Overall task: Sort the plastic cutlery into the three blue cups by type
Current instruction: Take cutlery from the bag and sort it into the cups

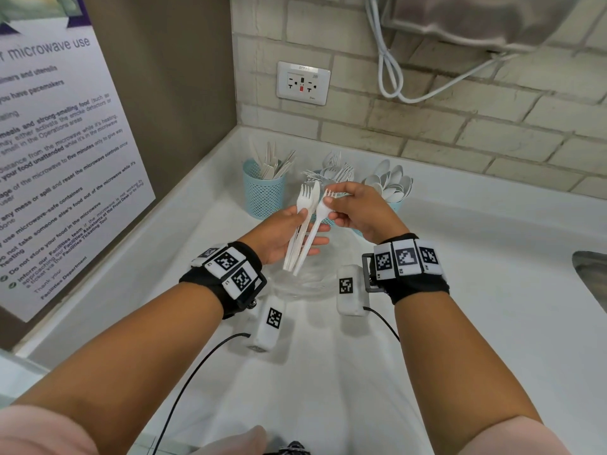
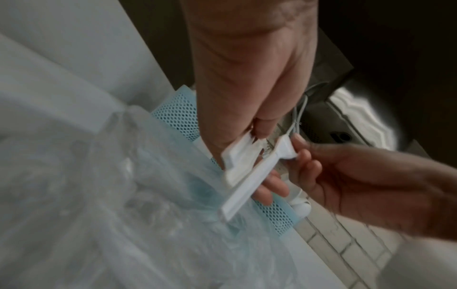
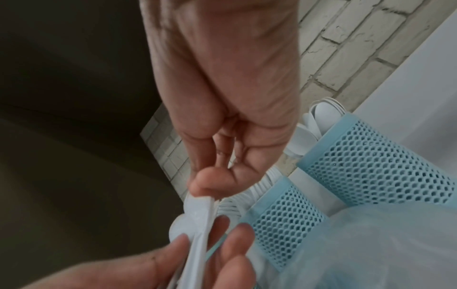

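My left hand [image 1: 305, 221] holds a small bundle of white plastic cutlery [image 1: 300, 234], forks with a knife among them, handles pointing down. My right hand [image 1: 331, 205] pinches the head of one fork [image 1: 323, 205] at the right side of that bundle. In the left wrist view the fork [image 2: 247, 185] crosses the bundle. Behind the hands stand three blue mesh cups: the left cup [image 1: 264, 192] has knives, the middle cup [image 1: 325, 221], mostly hidden, has forks, the right cup [image 1: 394, 205] has spoons [image 3: 319, 117].
A crumpled clear plastic bag [image 1: 295, 284] lies on the white counter [image 1: 476, 290] under my hands. A brick wall with a socket [image 1: 303, 83] and a hanging cable is behind the cups. A poster [image 1: 59, 159] covers the left wall. A sink edge [image 1: 591, 280] shows far right.
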